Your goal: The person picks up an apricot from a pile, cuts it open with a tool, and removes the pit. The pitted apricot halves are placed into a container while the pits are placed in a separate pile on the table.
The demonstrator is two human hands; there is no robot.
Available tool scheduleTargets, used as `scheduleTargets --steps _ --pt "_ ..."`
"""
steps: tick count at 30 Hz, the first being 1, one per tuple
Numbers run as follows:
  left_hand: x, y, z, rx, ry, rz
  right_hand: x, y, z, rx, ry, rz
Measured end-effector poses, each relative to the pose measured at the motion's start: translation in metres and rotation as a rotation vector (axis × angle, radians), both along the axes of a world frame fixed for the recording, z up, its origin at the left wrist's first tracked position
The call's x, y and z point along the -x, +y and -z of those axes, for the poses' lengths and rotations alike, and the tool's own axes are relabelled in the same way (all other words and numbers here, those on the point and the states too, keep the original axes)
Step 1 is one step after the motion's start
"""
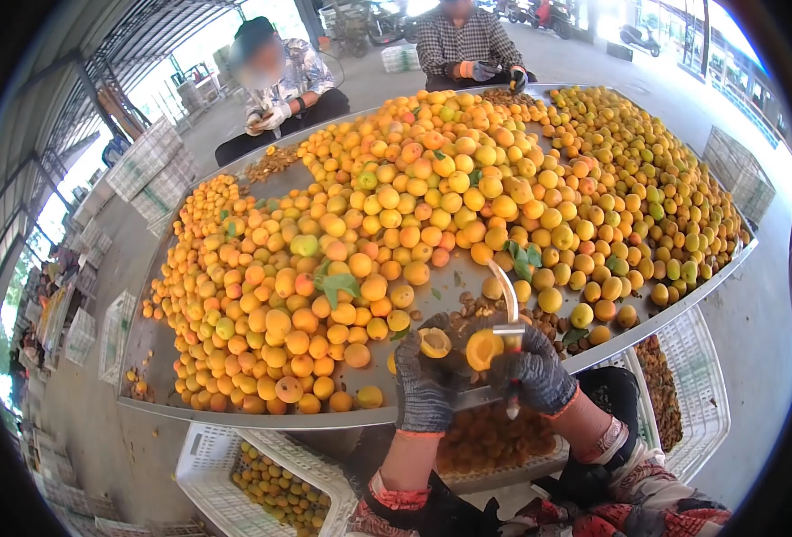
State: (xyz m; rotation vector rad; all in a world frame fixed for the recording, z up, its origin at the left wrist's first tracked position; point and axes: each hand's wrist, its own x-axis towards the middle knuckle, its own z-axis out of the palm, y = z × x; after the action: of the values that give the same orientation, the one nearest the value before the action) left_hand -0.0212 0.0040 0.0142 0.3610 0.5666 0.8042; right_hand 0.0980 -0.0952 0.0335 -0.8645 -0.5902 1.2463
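My left hand [425,391], in a dark grey knitted glove, is closed on an apricot half [434,343] with its hollow facing up. Close beside it, my right hand [539,369], gloved the same way, grips a curved knife [509,300] whose blade points up and away. A second apricot half [483,350], cut side showing, is held at that hand's fingertips. Both hands are over the near edge of a metal table [611,345]. Just beyond them lies a small pile of brown pits [476,313], partly hidden by the hands.
A big heap of whole apricots [396,206] covers much of the table. White crates stand below the near edge: one holds apricots [279,488], another brown pieces [660,385]. Two people sit across the table, a person [275,80] at left and another [467,45] beside them.
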Motion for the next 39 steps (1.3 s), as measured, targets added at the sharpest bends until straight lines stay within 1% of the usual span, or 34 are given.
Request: scheduleTargets --steps 1,2,4,5,6,8,9,11,12,14,15,16,18,19,20,22,23,25,26,28,29,30,31,32,34,35,37,38,39 --pt "0.0 0.001 -0.001 0.046 -0.029 -0.021 -0.002 -0.004 0.007 -0.001 0.0 -0.003" --pt "-0.001 0.002 -0.002 0.045 -0.029 -0.024 -0.006 -0.009 0.019 -0.024 -0.289 0.009" --pt "-0.004 0.003 -0.003 0.146 -0.053 -0.058 -0.008 -0.016 0.032 -0.066 -0.866 0.037" --pt "-0.004 0.005 0.002 0.146 -0.053 -0.058 -0.006 -0.025 0.029 0.01 -0.925 0.017" --pt "-0.004 0.008 0.009 0.118 -0.005 -0.058 -0.006 -0.029 0.023 0.008 -0.926 0.016" --pt "-0.005 0.012 0.018 0.09 0.043 -0.058 -0.008 -0.034 0.016 -0.08 -1.277 -0.11" --pt "-0.005 0.014 0.02 0.11 0.056 -0.056 -0.008 -0.033 0.02 -0.08 -1.277 -0.11" --pt "-0.007 0.013 0.02 0.131 0.068 -0.054 -0.006 -0.031 0.033 0.074 -1.199 0.017" --pt "-0.01 0.012 0.02 0.124 0.096 -0.062 -0.005 -0.028 0.026 0.074 -1.199 0.017" --pt "-0.014 0.009 0.018 0.116 0.123 -0.066 -0.003 -0.015 0.004 0.125 -0.524 0.223" --pt "-0.016 0.008 0.016 0.114 0.088 -0.076 -0.013 -0.014 0.006 0.094 -0.413 0.163" --pt "-0.018 0.007 0.015 0.113 0.052 -0.086 -0.013 -0.007 0.007 0.095 -0.413 0.166" --pt "-0.02 0.007 0.018 0.096 0.053 -0.077 -0.004 0.017 0.0 -0.128 -0.114 0.47" --pt "-0.02 0.007 0.02 0.078 0.055 -0.071 -0.002 0.027 -0.006 -0.202 -0.09 0.513" --pt "-0.02 0.006 0.021 0.08 0.058 -0.07 -0.004 0.035 -0.009 -0.198 -0.088 0.513" --pt "-0.019 0.005 0.021 0.083 0.081 -0.039 -0.007 0.049 -0.016 -0.435 0.184 0.445" --pt "-0.019 0.003 0.019 0.083 0.082 -0.039 -0.002 0.051 -0.025 -0.323 0.086 0.58" --pt "-0.021 0.0 0.014 0.189 -0.056 -0.028 0.002 0.062 -0.028 -0.367 0.129 0.549" --pt "-0.022 0.0 0.018 0.19 -0.054 -0.027 0.003 0.064 -0.028 -0.412 0.171 0.518" --pt "-0.025 0.0 0.027 0.312 -0.115 -0.042 0.002 0.071 -0.015 -0.436 0.162 0.504" --pt "-0.024 0.0 0.029 0.313 -0.115 -0.042 0.005 0.073 -0.012 -0.436 0.114 0.526" --pt "-0.023 -0.001 0.027 0.26 -0.116 -0.016 0.008 0.075 -0.011 -0.436 0.067 0.546" --pt "-0.022 -0.002 0.024 0.208 -0.117 0.009 0.011 0.078 -0.011 -0.393 0.102 0.594" --pt "-0.022 -0.003 0.021 0.212 -0.114 0.006 0.013 0.078 -0.009 -0.387 0.104 0.592" --pt "-0.026 -0.002 0.011 0.325 0.048 -0.083 0.014 0.079 -0.006 -0.412 0.129 0.569" --pt "-0.026 -0.002 0.015 0.326 0.048 -0.081 0.012 0.08 -0.004 -0.412 0.128 0.571" --pt "-0.026 -0.002 0.021 0.253 -0.007 -0.05 0.01 0.084 0.0 -0.46 0.188 0.486" --pt "-0.024 -0.002 0.021 0.254 -0.006 -0.05 0.009 0.085 -0.001 -0.459 0.189 0.486" --pt "-0.02 -0.003 0.014 0.197 0.056 0.005 0.007 0.087 -0.002 -0.46 0.268 0.43"
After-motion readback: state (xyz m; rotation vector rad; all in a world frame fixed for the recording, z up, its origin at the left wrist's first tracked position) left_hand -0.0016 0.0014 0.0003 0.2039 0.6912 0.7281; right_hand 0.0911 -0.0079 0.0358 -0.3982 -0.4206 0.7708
